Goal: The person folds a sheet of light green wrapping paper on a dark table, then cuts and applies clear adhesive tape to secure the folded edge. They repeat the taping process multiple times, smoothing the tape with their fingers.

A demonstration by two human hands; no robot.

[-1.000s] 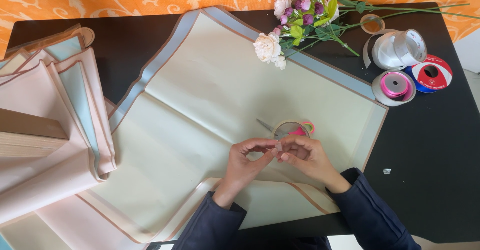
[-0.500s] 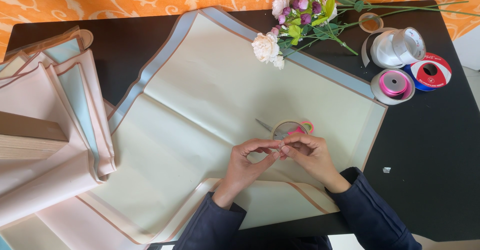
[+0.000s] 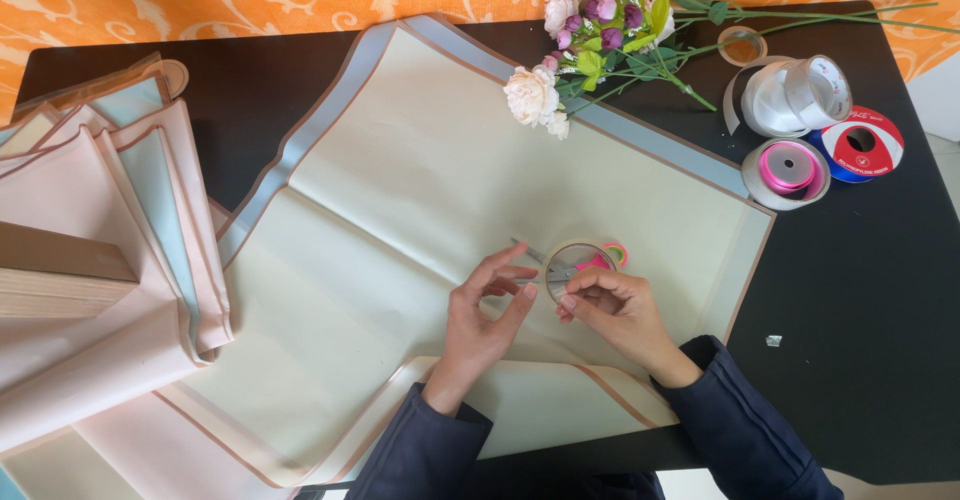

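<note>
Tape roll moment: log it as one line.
left hand: open, beside roll | right hand: fingertips on clear tape roll | scissors: under roll | surface: cream wrapping sheet

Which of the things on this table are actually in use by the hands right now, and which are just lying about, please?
In use:
left hand
right hand
roll of clear tape
cream wrapping sheet

Lying about:
scissors
flowers
white ribbon spool
pink ribbon spool
red-and-blue spool
folded pink sheets

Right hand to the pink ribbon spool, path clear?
Probably yes. The right hand rests on the clear tape roll; only flat cream wrapping paper lies between it and the pink ribbon spool.
</note>
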